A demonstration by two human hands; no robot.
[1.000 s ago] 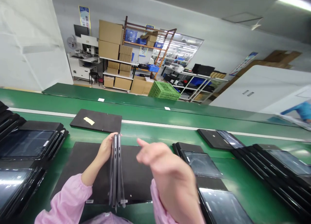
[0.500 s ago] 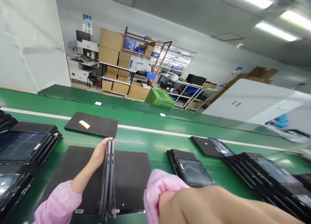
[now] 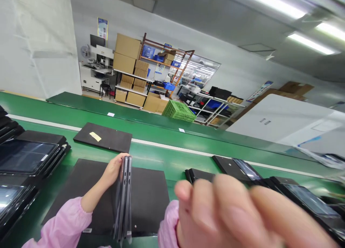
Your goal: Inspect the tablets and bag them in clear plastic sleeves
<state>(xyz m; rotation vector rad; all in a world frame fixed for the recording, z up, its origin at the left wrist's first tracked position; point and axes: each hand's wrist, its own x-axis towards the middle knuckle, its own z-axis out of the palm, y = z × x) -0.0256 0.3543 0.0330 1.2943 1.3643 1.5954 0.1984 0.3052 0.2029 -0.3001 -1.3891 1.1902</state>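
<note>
Brought up from the lower right edge since the earlier frame, the right hand (image 3: 223, 215) is now seen blurred in the foreground, its fingers loosely spread and nothing visibly held in them. The left hand (image 3: 114, 170) is closed around the edge of a thin grey laptop (image 3: 124, 197), which is kept upright on its edge. Two slim, nearly parallel slabs are shown, with small ports along the side; whether one folded machine or two units are held cannot be told. The laptop's lower end is over a black rectangular mat (image 3: 149, 194), laid on a green tabletop (image 3: 172, 158). Pink sleeves (image 3: 60, 223) are worn on both arms. Beyond the left hand, a black panel (image 3: 110, 140) with a strip of yellow tape (image 3: 95, 136) is lying flat. Stacks of dark tablets (image 3: 27, 156) are placed at the left, and more (image 3: 304, 201) at the right. Farther off, a green plastic crate (image 3: 178, 111) and cardboard boxes (image 3: 124, 52) are seen near metal shelving (image 3: 167, 50).
</note>
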